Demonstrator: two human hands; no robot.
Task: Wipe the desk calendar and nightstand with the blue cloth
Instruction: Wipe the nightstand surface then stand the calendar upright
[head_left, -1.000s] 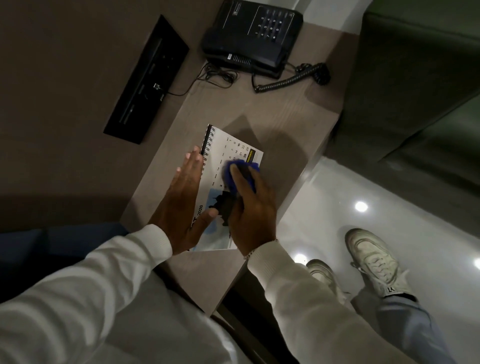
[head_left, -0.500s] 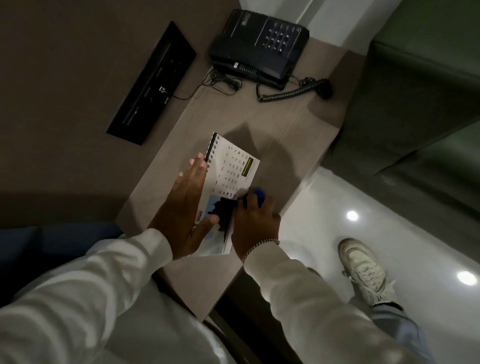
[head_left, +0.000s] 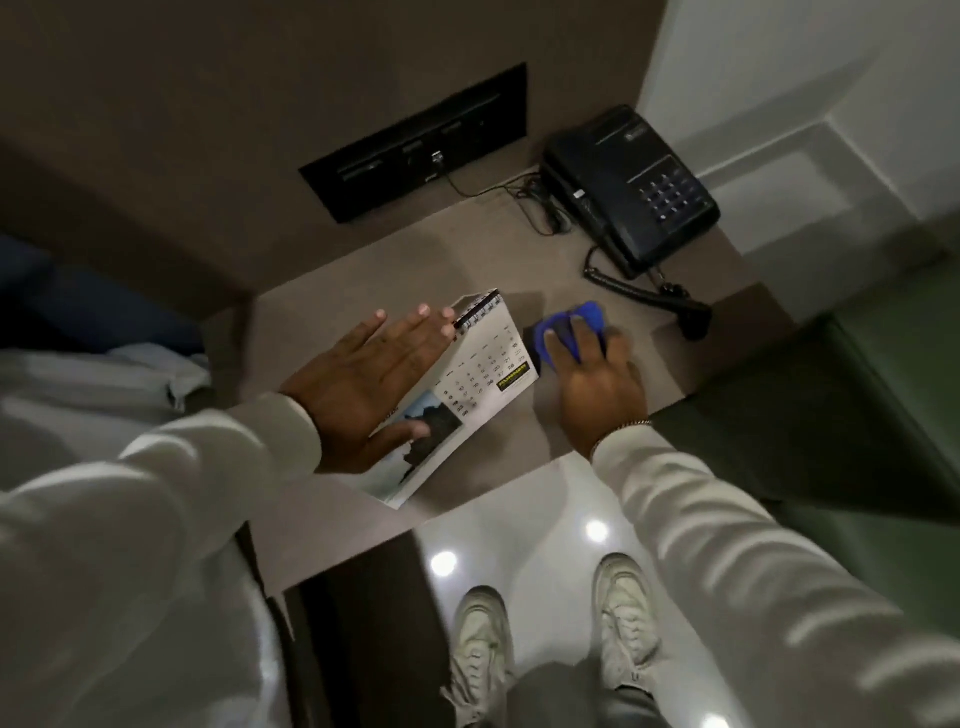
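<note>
A white spiral-bound desk calendar (head_left: 485, 379) lies flat on the brown nightstand (head_left: 524, 260), its near corner at the front edge. My left hand (head_left: 371, 384) rests on the calendar's left side, fingers spread and thumb on its picture. To the right of the calendar, my right hand (head_left: 597, 384) presses the bunched blue cloth (head_left: 569, 330) onto the nightstand top. The cloth is off the calendar, just beside its right edge.
A black desk phone (head_left: 631, 182) with a coiled cord (head_left: 644, 291) sits at the back right of the nightstand. A black wall panel (head_left: 415, 143) with a thin cable is behind. A green seat (head_left: 857, 405) stands right, bedding left, glossy floor and my shoes below.
My right hand slid the blue cloth off the calendar onto the nightstand surface to its right. The left hand stayed on the calendar. The camera view turned.
</note>
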